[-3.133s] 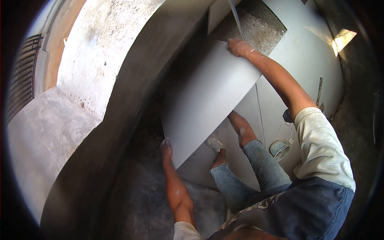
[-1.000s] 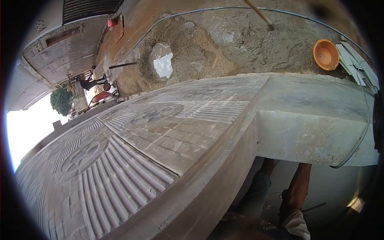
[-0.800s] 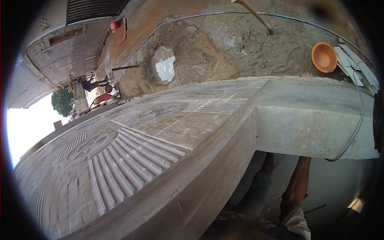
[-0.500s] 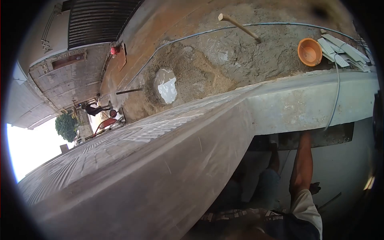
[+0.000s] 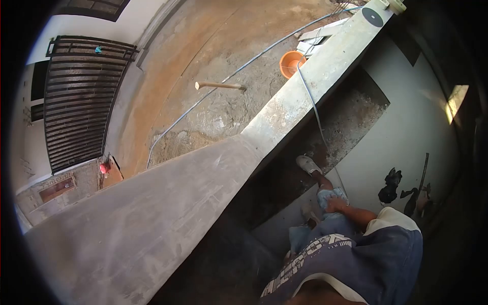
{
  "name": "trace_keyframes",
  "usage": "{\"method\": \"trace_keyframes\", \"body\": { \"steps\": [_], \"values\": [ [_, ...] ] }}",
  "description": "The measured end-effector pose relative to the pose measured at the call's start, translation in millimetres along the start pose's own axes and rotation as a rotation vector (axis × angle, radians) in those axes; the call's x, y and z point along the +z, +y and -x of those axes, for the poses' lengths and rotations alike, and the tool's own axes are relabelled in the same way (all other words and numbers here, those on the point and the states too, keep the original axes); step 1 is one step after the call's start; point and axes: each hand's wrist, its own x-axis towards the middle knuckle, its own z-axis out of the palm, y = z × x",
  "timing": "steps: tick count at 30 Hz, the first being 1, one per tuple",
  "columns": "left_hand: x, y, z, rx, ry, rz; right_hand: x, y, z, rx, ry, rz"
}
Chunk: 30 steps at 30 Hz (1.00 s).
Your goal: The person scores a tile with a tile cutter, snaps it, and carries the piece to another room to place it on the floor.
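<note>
My right hand (image 5: 336, 204) lies at the knee of my light blue shorts (image 5: 328, 197), below a bent arm; its fingers are too small and blurred to make out. Nothing distinct shows in it. Beyond the knee, my shod foot (image 5: 307, 163) is on the dark floor strip beside the grey wall ledge (image 5: 193, 203). My left hand is out of view.
Outside the ledge are an orange bucket (image 5: 291, 64), a blue-grey hose (image 5: 239, 70) and a wooden handle (image 5: 218, 85) above wet mortar. A dark disc (image 5: 372, 17) lies on the ledge. Black crumpled material (image 5: 390, 187) is at right. A barred gate (image 5: 84, 101) stands beyond.
My view has swung, bringing my torso and leg into sight. My right arm, stretched towards the ledge before, is now bent with the hand at my knee.
</note>
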Motion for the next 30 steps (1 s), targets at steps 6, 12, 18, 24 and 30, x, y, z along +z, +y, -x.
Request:
{"method": "trace_keyframes", "body": {
  "steps": [6,12,18,24,30],
  "values": [
    [-11.1,-0.7,-10.7,0.109,-0.028,-0.137,17.6,23.8,-42.4,-0.145,-0.040,0.015],
    [19.1,-31.7,9.8,0.254,-0.027,0.196,-7.1,14.7,-61.2,-0.299,-0.087,0.364],
    [34.8,-147.2,20.5,0.245,0.096,0.424,-42.8,-71.8,75.2,-0.020,-0.110,0.236],
    [132.8,-294.1,28.4,0.038,0.302,0.686,28.8,-49.8,17.8,-0.740,-0.024,0.760],
    [178.8,-295.9,129.4,-0.340,0.248,1.084,-11.9,-93.0,-20.7,-1.065,-0.186,0.824]
  ]
}}
